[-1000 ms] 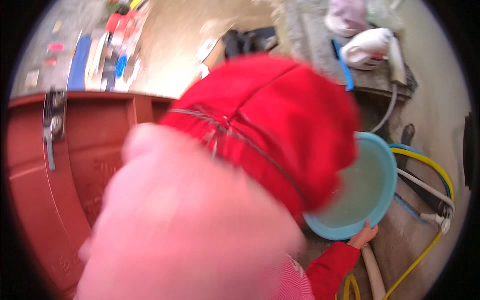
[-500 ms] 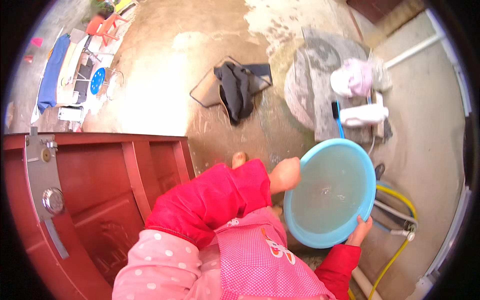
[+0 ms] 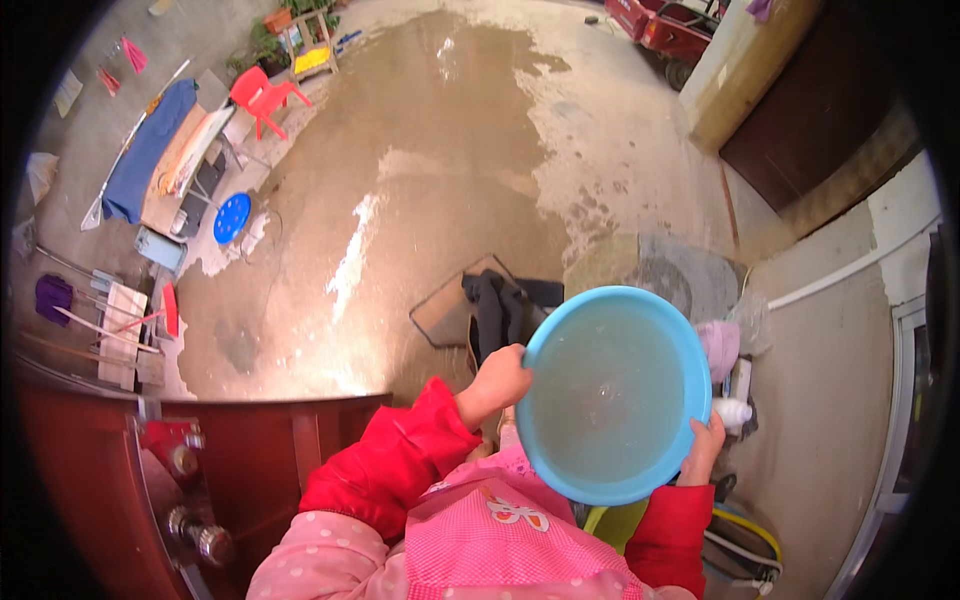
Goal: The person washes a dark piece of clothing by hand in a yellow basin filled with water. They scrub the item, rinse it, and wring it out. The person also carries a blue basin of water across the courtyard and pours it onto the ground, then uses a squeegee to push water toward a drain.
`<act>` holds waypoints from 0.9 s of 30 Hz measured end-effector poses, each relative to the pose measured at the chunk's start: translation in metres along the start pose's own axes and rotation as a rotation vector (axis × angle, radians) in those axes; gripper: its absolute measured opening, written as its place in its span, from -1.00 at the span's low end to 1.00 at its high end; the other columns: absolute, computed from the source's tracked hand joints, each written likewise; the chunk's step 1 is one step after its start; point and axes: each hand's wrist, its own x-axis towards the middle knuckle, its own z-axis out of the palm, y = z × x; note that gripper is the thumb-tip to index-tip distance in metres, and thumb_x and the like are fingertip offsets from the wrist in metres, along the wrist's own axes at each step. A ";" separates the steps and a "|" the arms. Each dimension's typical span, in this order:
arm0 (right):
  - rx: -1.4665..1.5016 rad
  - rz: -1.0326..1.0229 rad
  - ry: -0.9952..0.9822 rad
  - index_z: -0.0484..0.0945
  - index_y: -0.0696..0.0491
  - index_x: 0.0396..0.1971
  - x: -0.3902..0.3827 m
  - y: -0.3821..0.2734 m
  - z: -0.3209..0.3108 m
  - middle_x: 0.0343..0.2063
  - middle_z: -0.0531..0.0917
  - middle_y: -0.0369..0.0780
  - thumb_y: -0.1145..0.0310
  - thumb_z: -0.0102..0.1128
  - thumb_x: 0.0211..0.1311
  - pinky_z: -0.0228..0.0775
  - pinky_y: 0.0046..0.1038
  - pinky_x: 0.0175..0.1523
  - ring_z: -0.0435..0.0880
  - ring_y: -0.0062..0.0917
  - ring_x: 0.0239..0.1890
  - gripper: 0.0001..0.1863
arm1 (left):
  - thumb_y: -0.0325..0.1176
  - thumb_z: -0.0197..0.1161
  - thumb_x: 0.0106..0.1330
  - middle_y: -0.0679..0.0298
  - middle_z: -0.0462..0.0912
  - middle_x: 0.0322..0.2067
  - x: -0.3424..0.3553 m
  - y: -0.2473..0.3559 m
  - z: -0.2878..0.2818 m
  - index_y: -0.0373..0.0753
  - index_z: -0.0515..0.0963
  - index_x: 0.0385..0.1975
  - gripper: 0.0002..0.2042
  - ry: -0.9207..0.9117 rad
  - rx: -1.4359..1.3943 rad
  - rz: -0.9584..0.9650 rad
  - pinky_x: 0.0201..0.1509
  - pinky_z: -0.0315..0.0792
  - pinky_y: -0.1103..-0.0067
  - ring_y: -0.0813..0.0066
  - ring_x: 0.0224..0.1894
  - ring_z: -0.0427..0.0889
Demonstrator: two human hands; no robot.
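A round light-blue basin [image 3: 616, 295] holding cloudy water is raised in front of me between both hands. My left hand [image 3: 497, 382] is closed on its left rim, the sleeve above it red. On the lower right rim my right hand [image 3: 703, 447] grips, with the thumb over the edge and the other fingers mostly hidden beneath. Just beyond the basin, on the wet ground, a dark garment [image 3: 492, 307] lies over a flat mat [image 3: 443, 310]. The basin hides much of the stone slab [image 3: 665, 270] behind it.
At my left stands a red door [image 3: 260, 460] with a metal lock. A white bottle [image 3: 733, 412] and a pinkish cloth bundle [image 3: 718, 346] sit right of the basin. A yellow hose [image 3: 750, 525] runs low right. Farther off are a red chair [image 3: 264, 98] and blue stool [image 3: 232, 217].
The basin has moved left and come forward, now covering more of the slab. Both hands keep hold of its rim. My view has tipped up, showing more of the yard.
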 end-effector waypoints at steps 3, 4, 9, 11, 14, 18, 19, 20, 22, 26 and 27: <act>0.008 -0.058 -0.103 0.41 0.28 -0.07 0.056 -0.015 0.061 -0.25 0.59 -0.19 0.72 -0.06 -0.04 0.39 -0.52 -0.09 0.57 -0.53 -0.25 -0.58 | -0.40 0.07 0.04 -0.18 0.57 -0.37 0.034 0.005 -0.040 -0.45 0.51 -0.31 -0.73 0.078 -0.002 -0.115 -0.18 0.44 0.31 -0.02 -0.25 0.59; 0.033 -0.066 -0.134 0.42 0.28 -0.07 0.070 -0.026 0.083 -0.25 0.59 -0.19 0.71 -0.05 -0.04 0.39 -0.52 -0.10 0.57 -0.53 -0.26 -0.58 | -0.39 0.07 0.04 -0.17 0.58 -0.37 0.046 0.009 -0.056 -0.45 0.51 -0.29 -0.72 0.082 -0.018 -0.136 -0.16 0.44 0.31 -0.01 -0.25 0.60; 0.006 -0.153 -0.230 0.44 0.27 -0.12 0.152 -0.078 0.184 -0.30 0.59 -0.19 0.68 -0.05 -0.06 0.40 -0.54 -0.16 0.57 -0.54 -0.31 -0.61 | -0.41 0.10 0.02 -0.14 0.59 -0.40 0.135 0.005 -0.112 -0.48 0.51 -0.29 -0.71 0.150 -0.105 -0.151 -0.26 0.48 0.35 0.04 -0.32 0.62; -0.045 -0.155 -0.271 0.44 0.27 -0.14 0.173 -0.106 0.227 -0.33 0.59 -0.18 0.66 -0.06 -0.06 0.39 -0.54 -0.18 0.57 -0.53 -0.33 -0.62 | -0.42 0.09 0.03 -0.12 0.59 -0.44 0.165 0.015 -0.140 -0.49 0.52 -0.31 -0.73 0.148 -0.138 -0.197 -0.35 0.48 0.37 0.09 -0.39 0.63; -0.042 -0.129 -0.332 0.44 0.27 -0.14 0.208 -0.131 0.289 -0.35 0.59 -0.17 0.65 -0.06 -0.06 0.40 -0.53 -0.19 0.57 -0.53 -0.35 -0.63 | -0.44 0.08 0.04 -0.08 0.59 -0.50 0.212 0.024 -0.184 -0.49 0.52 -0.34 -0.75 0.165 -0.240 -0.197 -0.46 0.48 0.39 0.16 -0.48 0.63; -0.080 -0.149 -0.275 0.47 0.28 -0.18 0.267 -0.133 0.379 -0.36 0.60 -0.18 0.64 -0.06 -0.05 0.41 -0.52 -0.22 0.57 -0.54 -0.35 -0.66 | -0.45 0.08 0.04 -0.10 0.59 -0.51 0.300 0.014 -0.249 -0.48 0.53 -0.34 -0.76 0.139 -0.277 -0.157 -0.42 0.49 0.36 0.12 -0.46 0.63; -0.081 -0.139 -0.273 0.48 0.27 -0.20 0.271 -0.135 0.413 -0.36 0.60 -0.18 0.64 -0.06 -0.04 0.41 -0.53 -0.22 0.57 -0.54 -0.35 -0.68 | -0.44 0.09 0.03 -0.11 0.58 -0.50 0.327 -0.005 -0.270 -0.47 0.53 -0.34 -0.76 0.135 -0.238 -0.112 -0.39 0.49 0.34 0.08 -0.45 0.63; -0.082 -0.128 -0.271 0.49 0.27 -0.21 0.274 -0.138 0.447 -0.37 0.60 -0.18 0.64 -0.05 -0.04 0.41 -0.53 -0.22 0.57 -0.54 -0.35 -0.69 | -0.43 0.10 0.03 -0.12 0.58 -0.49 0.359 -0.033 -0.284 -0.46 0.53 -0.34 -0.75 0.130 -0.199 -0.067 -0.36 0.48 0.33 0.05 -0.44 0.62; 0.039 -0.123 -0.243 0.50 0.27 -0.25 0.280 -0.141 0.489 -0.38 0.60 -0.20 0.63 -0.03 0.01 0.40 -0.54 -0.22 0.56 -0.56 -0.35 -0.74 | -0.40 0.14 0.03 -0.15 0.57 -0.45 0.393 -0.027 -0.319 -0.45 0.53 -0.35 -0.75 0.105 -0.075 -0.057 -0.26 0.47 0.29 -0.06 -0.36 0.59; -0.108 -0.122 -0.031 0.50 0.26 -0.24 0.344 -0.108 0.552 -0.36 0.61 -0.20 0.65 0.01 0.06 0.40 -0.53 -0.18 0.56 -0.57 -0.33 -0.78 | -0.40 0.19 0.09 0.03 0.59 -0.49 0.466 -0.023 -0.388 -0.43 0.52 -0.31 -0.77 0.144 -0.014 0.055 -0.30 0.46 0.42 0.24 -0.42 0.60; -0.087 -0.113 -0.050 0.50 0.26 -0.24 0.351 -0.117 0.590 -0.37 0.61 -0.20 0.64 0.01 0.07 0.41 -0.52 -0.19 0.57 -0.56 -0.35 -0.78 | -0.39 0.19 0.09 0.02 0.59 -0.48 0.487 -0.028 -0.412 -0.43 0.52 -0.30 -0.76 0.152 -0.004 0.033 -0.29 0.46 0.42 0.23 -0.41 0.60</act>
